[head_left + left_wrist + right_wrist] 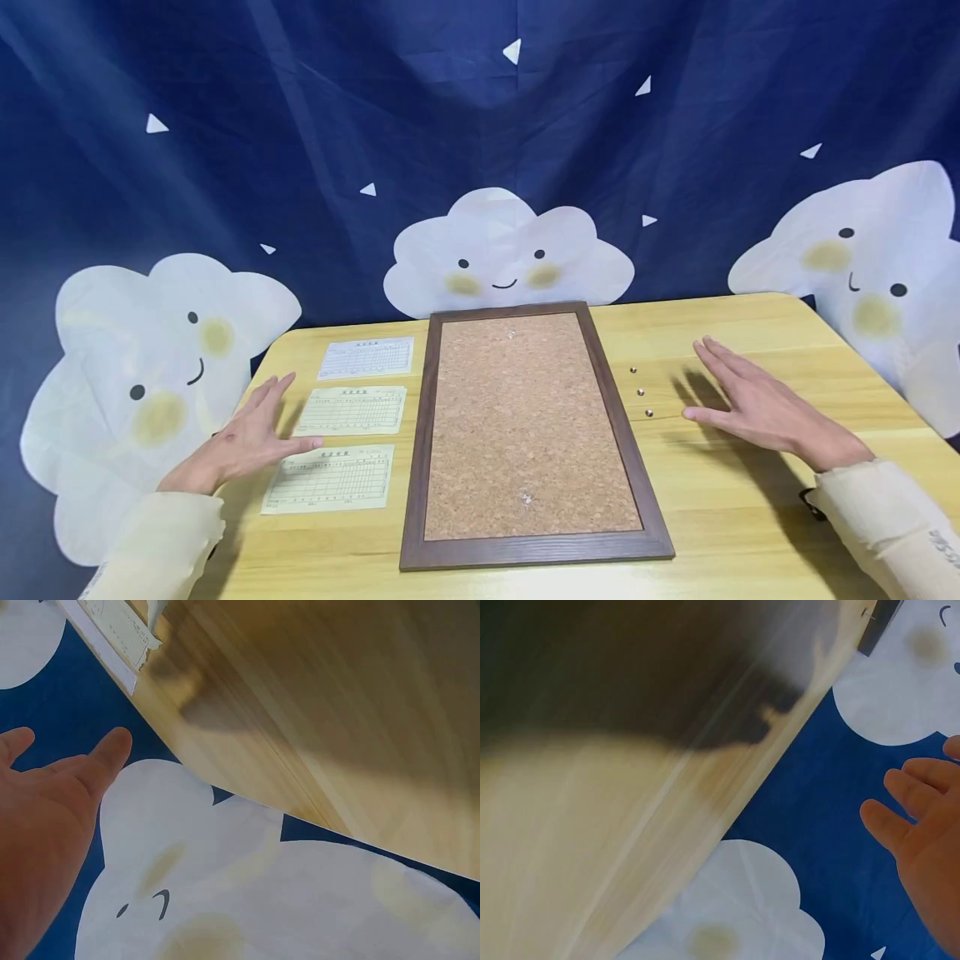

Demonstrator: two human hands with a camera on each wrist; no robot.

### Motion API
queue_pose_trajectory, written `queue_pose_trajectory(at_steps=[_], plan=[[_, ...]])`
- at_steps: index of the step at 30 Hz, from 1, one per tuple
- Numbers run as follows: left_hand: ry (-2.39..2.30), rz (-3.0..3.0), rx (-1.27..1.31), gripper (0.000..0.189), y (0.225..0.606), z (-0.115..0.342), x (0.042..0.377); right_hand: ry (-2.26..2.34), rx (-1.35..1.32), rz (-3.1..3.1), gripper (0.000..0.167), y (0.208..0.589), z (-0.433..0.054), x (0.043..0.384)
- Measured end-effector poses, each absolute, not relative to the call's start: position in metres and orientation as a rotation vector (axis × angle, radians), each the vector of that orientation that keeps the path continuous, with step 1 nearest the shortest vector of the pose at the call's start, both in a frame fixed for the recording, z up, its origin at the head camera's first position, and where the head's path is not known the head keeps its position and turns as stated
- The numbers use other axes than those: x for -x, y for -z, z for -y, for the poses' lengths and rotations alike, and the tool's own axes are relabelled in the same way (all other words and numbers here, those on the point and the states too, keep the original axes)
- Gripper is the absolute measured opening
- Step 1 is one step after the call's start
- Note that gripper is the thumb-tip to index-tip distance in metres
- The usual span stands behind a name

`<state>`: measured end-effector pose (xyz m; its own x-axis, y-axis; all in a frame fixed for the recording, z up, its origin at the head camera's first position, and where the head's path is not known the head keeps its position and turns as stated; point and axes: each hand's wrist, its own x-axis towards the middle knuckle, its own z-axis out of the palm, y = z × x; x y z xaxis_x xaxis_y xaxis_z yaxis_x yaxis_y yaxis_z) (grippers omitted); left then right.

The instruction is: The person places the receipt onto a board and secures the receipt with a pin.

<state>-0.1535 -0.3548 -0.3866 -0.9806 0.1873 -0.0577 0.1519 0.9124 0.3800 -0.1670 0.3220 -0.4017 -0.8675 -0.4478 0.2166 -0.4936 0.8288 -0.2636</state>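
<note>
A cork board in a dark brown wooden frame lies in the middle of the table. Left of it, three printed paper slips sit in a column: a far whitish slip, a middle pale green slip and a near pale green slip. My left hand hovers beside the slips, fingers extended and holding nothing. To the board's right are three small metal studs, the middle stud among them. Over the table further right, my right hand is held with straight fingers and nothing in it.
The light wooden table has rounded far corners. Behind it hangs a dark blue curtain with white smiling clouds and triangles. Two small clear shiny spots, including a near one, show on the cork.
</note>
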Motion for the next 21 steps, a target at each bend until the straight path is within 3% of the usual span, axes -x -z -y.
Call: queue_pose_trajectory(at_steps=[21], plan=[[-0.748, -3.002, -0.272, 0.113, 0.387, 0.356, 0.166, -0.738, -0.691, 2.928, 0.1, 0.395, -0.302, 0.174]])
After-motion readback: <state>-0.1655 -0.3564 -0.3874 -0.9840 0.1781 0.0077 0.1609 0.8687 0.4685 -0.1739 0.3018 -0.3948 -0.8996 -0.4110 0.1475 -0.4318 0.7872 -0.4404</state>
